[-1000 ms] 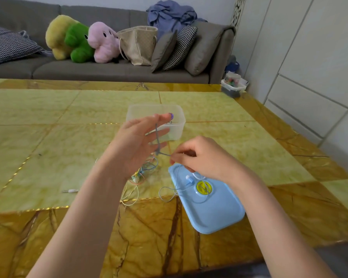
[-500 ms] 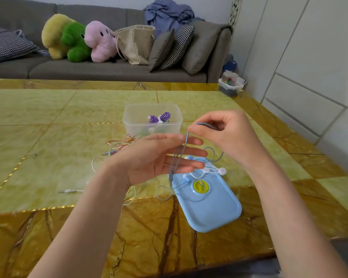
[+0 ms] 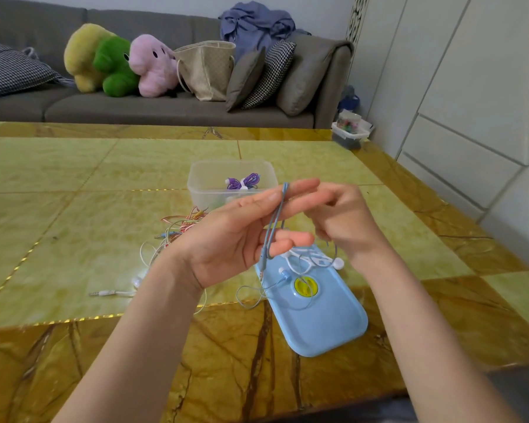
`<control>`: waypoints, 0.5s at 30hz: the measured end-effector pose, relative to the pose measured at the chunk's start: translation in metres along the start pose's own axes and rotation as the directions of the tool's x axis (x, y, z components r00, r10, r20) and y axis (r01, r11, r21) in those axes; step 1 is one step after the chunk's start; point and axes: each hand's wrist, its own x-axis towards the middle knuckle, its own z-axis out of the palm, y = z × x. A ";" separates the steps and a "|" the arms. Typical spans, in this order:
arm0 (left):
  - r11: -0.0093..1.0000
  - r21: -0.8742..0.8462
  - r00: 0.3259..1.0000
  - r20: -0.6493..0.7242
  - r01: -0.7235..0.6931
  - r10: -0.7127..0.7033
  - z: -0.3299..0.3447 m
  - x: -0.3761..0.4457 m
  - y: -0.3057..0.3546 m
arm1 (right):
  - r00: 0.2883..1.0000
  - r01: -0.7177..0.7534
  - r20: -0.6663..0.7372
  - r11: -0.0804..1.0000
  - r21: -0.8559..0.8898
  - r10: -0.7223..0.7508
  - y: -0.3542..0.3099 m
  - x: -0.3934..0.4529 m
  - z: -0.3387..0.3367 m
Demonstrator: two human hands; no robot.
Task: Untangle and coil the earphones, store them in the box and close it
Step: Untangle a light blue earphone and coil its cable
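My left hand (image 3: 235, 236) is raised over the table, fingers pointing right. The cable of the blue earphones (image 3: 274, 222) is looped across those fingers, and the thumb holds it at the top. Its plug end hangs below the palm. My right hand (image 3: 344, 218) sits just behind the left fingertips, fingers curled on the same cable, which droops down to a blue earbud (image 3: 284, 273). The clear box (image 3: 202, 178) stands open beyond my hands with coiled purple earphones (image 3: 243, 182) inside. Its blue lid (image 3: 324, 325) lies on the table below my right hand.
White earphones (image 3: 316, 259) lie on the far end of the lid. A tangle of coloured earphone cables (image 3: 180, 227) sits left of my left hand, with a white jack plug (image 3: 104, 293) trailing further left. A sofa with cushions and plush toys stands behind the table.
My right hand has come down and in from the upper right to just behind the left fingertips, bringing the blue cable round the left fingers. My left hand has risen slightly.
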 end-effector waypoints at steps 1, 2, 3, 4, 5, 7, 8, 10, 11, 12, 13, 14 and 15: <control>1.000 -0.012 1.000 -0.012 -0.025 0.025 0.000 0.000 0.001 | 1.000 0.003 0.031 0.999 -0.043 -0.001 0.003 0.000 0.003; 0.998 -0.021 0.998 -0.036 -0.060 0.059 -0.002 0.001 0.003 | 0.997 -0.002 0.079 0.996 -0.093 0.009 0.004 0.000 0.006; 0.995 -0.024 0.992 -0.077 -0.098 0.096 -0.005 0.002 0.004 | 0.990 -0.007 0.137 0.987 -0.158 0.029 0.004 -0.001 0.008; 0.990 -0.020 0.982 -0.136 -0.138 0.134 -0.009 0.003 0.005 | 0.980 -0.012 0.192 0.975 -0.224 0.056 0.003 -0.003 0.010; 0.985 -0.013 0.964 -0.206 -0.172 0.166 -0.013 0.004 0.006 | 0.967 -0.009 0.241 0.963 -0.270 0.077 0.002 -0.006 0.012; 0.976 0.034 0.908 -0.362 -0.214 0.212 -0.021 0.003 0.009 | 0.936 0.016 0.340 0.952 -0.305 0.093 -0.002 -0.010 0.015; 0.975 0.084 0.875 -0.430 -0.208 0.224 -0.025 0.003 0.009 | 0.920 0.028 0.380 0.950 -0.310 0.097 -0.004 -0.011 0.016; 0.969 0.209 0.823 -0.522 -0.130 0.223 -0.029 0.002 0.009 | 0.895 0.042 0.434 0.948 -0.316 0.105 -0.009 -0.012 0.013; 0.961 0.268 0.813 -0.546 -0.061 0.204 -0.031 0.000 0.008 | 0.893 0.049 0.440 0.950 -0.309 0.097 -0.011 -0.012 0.011; 0.948 0.317 0.819 -0.549 0.020 0.166 -0.032 -0.001 0.006 | 0.897 0.058 0.435 0.954 -0.293 0.079 -0.014 -0.011 0.007; 0.931 0.349 0.840 -0.532 0.104 0.106 -0.032 -0.003 0.005 | 0.905 0.064 0.421 0.960 -0.273 0.059 -0.017 -0.011 0.003; 0.913 0.367 0.868 -0.495 0.178 0.030 -0.031 -0.004 0.004 | 0.918 0.067 0.395 0.964 -0.256 0.041 -0.018 -0.010 -0.001; 0.898 0.372 0.898 -0.437 0.236 -0.055 -0.029 -0.006 0.003 | 0.932 0.068 0.361 0.968 -0.242 0.025 -0.019 -0.010 -0.005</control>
